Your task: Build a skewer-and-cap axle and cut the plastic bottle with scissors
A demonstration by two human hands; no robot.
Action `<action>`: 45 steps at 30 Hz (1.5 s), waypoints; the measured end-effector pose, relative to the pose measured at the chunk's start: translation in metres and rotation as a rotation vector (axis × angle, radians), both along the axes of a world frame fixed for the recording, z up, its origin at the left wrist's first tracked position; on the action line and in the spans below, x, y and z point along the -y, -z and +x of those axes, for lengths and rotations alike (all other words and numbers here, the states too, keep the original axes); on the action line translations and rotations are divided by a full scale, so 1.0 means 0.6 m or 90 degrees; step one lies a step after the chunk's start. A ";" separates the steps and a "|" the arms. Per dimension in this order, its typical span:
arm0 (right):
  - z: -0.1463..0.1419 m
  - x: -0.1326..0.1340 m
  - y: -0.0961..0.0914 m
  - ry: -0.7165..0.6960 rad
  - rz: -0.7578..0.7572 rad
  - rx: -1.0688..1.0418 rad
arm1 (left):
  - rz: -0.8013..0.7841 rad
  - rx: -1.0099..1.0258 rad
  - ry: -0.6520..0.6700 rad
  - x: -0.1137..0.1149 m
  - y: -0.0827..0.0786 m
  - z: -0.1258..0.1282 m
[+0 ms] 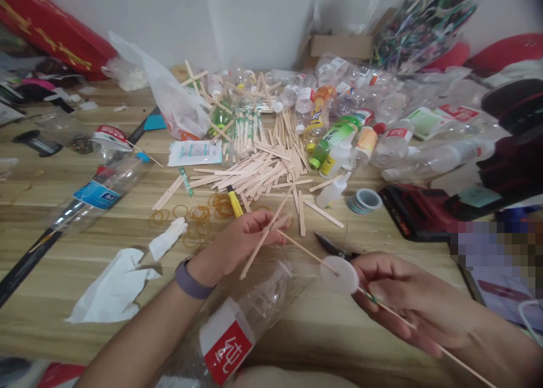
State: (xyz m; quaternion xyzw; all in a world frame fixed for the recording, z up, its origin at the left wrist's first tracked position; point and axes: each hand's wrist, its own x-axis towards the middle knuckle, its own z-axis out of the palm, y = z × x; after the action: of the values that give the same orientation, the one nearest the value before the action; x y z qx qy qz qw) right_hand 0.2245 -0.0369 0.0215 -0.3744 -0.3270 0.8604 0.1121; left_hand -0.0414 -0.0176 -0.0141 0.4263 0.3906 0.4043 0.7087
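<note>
My left hand [235,242] is closed on a flat wooden craft stick [259,250], which slants up toward the back. My right hand [407,303] grips a thin wooden skewer [303,246]. A translucent white plastic disc [339,275] is threaded on the skewer, just ahead of the right fingers. The skewer's far end meets the left fingertips; whether they pinch it I cannot tell. Below the hands, a clear plastic bottle [267,297] with a red and white label lies tilted, partly behind the left forearm. Behind the disc lies a dark-bladed tool [328,245], partly covered by the right hand.
Loose craft sticks [254,176] are heaped mid-table. Rubber bands [199,218], a yellow cutter [235,200] and tissue [112,286] lie at left. Right are a glue bottle [332,193], a tape roll [364,201], a power tool's battery [418,212] and several plastic bottles [394,145].
</note>
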 end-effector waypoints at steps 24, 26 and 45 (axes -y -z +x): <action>0.046 0.048 -0.038 -0.247 0.469 0.433 | 0.145 -0.076 -0.138 0.003 -0.031 0.002; 0.043 0.053 -0.043 -0.213 0.628 0.494 | 0.158 -0.104 -0.135 0.005 -0.034 -0.001; -0.041 -0.016 -0.042 0.137 0.758 0.497 | 0.217 -0.337 -0.006 0.015 -0.065 -0.015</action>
State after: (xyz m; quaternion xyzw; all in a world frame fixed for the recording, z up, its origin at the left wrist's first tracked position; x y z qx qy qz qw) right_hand 0.2001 -0.0273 0.0468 -0.5601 -0.7184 0.3235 0.2560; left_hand -0.0502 -0.0268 0.0248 0.6274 0.4904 0.3421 0.4989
